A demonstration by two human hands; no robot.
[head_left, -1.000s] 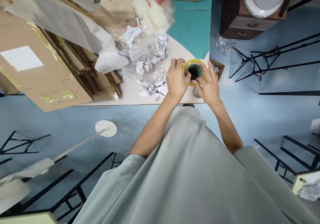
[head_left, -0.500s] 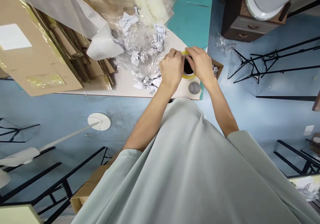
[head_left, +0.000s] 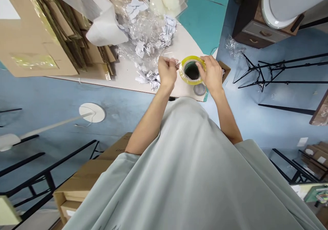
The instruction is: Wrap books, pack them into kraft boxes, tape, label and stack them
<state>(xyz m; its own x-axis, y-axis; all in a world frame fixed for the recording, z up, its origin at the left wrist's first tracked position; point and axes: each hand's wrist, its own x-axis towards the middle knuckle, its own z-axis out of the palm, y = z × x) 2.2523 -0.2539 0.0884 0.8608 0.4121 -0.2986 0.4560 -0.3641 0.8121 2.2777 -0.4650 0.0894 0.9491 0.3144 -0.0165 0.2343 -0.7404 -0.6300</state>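
A wide roll of clear yellowish packing tape is held above the table's front right corner, its hollow core facing up. My right hand grips the roll's right side, thumb inside the core and fingers on the outer edge. To the left of the roll, my left hand pinches the free end of the tape, and a short clear strip spans the gap. Just below the roll lies a small grey disc-shaped roll on the tabletop.
Crumpled white paper and clear plastic wrap cover the middle of the table. Flattened cardboard is stacked at left. A small open box sits past the right edge. Drawers stand beyond.
My left hand has moved left, away from the roll, drawing out a short strip of tape. The roll has tipped so more of its core and yellow side show. The camera view has shifted.
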